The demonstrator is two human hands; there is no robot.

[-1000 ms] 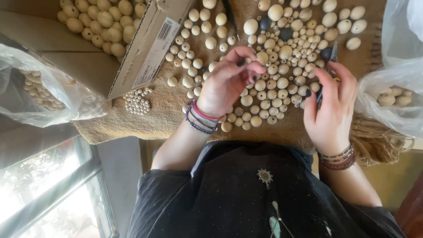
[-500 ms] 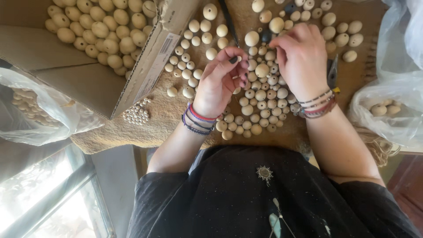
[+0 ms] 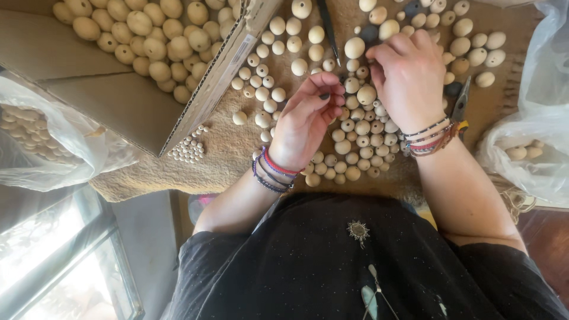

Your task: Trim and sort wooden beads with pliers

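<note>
The left hand [image 3: 308, 118] pinches narrowly over the spread of small wooden beads [image 3: 355, 148] on the tan mat [image 3: 231, 160], fingertips gathered to pick one. At two o'clock, the right hand [image 3: 409, 77] curls, palm down, over larger beads; whether it grips any, I cannot tell.
</note>
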